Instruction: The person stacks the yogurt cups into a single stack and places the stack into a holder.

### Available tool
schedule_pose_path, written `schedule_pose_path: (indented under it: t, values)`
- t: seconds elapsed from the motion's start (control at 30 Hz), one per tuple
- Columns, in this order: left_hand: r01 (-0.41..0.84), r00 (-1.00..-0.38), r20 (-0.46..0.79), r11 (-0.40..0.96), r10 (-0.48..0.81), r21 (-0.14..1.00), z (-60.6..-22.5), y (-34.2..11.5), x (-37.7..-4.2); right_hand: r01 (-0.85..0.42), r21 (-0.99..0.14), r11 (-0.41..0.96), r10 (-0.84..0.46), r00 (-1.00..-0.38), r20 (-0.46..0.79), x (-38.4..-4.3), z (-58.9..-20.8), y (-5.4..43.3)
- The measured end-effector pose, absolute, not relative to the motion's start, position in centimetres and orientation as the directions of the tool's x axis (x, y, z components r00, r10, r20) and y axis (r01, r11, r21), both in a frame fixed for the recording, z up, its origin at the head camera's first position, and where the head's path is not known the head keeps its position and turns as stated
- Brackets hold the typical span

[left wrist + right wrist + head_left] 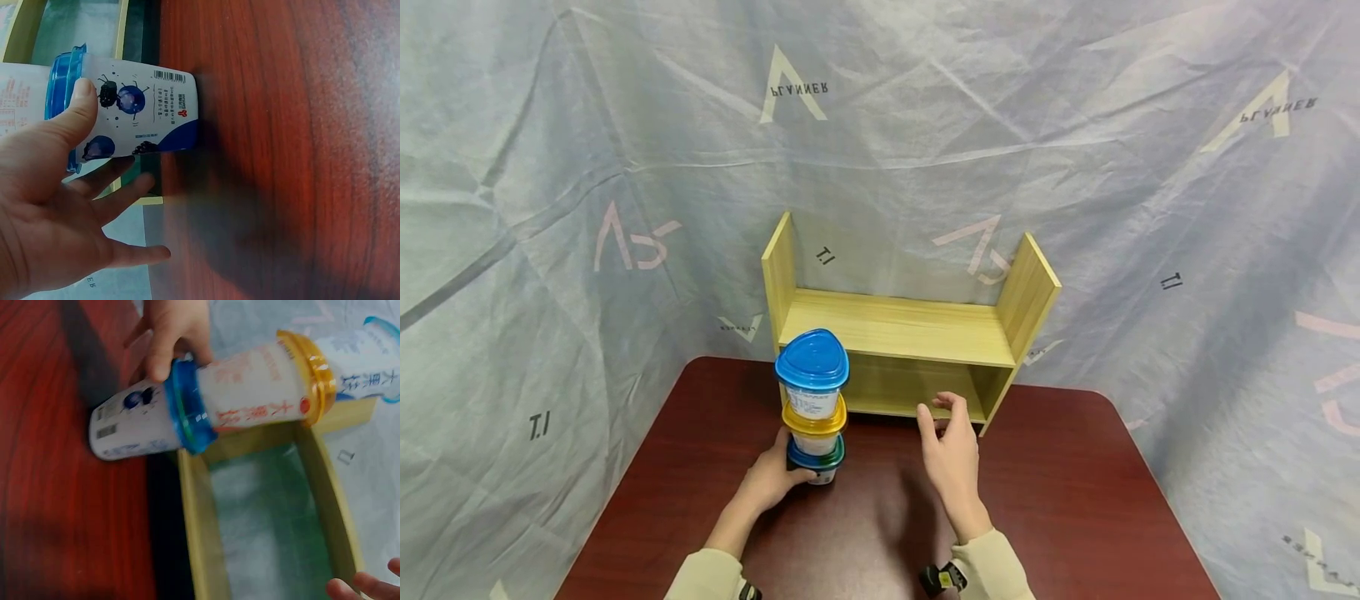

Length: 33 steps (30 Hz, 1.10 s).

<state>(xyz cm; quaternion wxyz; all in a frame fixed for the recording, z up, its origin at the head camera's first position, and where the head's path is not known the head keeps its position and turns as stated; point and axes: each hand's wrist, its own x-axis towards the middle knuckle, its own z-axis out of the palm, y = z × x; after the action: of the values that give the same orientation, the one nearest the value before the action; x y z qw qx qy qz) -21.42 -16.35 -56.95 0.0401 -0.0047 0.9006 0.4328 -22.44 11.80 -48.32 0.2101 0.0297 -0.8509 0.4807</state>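
Three lidded yogurt cups stand stacked on the table, left of the middle. The top cup has a bright blue lid, and the middle cup sits under a yellow one. Blueberry pictures mark the bottom cup, whose lid is darker blue. My left hand grips this bottom cup near its lid, thumb on the near side; its other fingers partly hide behind the cup. To the right of the stack, my right hand is raised with loosely bent fingers, holding nothing. Only some of its fingertips show in the right wrist view.
Behind the cups stands a light wooden two-tier shelf with upright side panels. The dark red wooden table extends to both sides. A grey printed cloth hangs at the back and sides.
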Motion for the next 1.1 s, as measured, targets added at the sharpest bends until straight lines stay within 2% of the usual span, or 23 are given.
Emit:
schedule_pose_path:
  t: [0.6, 0.93, 1.1]
  values:
    - [-0.010, -0.998, -0.045, 0.543, 0.052, 0.840, -58.3, -16.1, -20.8, -0.142, -0.756, 0.639, 0.202, -0.917, 0.344, -22.1, -50.8, 16.4]
    - [-0.062, -0.997, -0.073, 0.473, 0.004, 0.879, -58.9, -15.8, -20.6, -0.147, -0.713, 0.685, 0.248, -0.873, 0.419, -23.9, -49.9, 19.1]
    - [-0.048, -0.998, -0.056, 0.451, 0.003, 0.891, -59.2, -15.8, -20.6, -0.117, -0.702, 0.703, 0.278, -0.862, 0.423, -24.8, -49.5, 20.5]
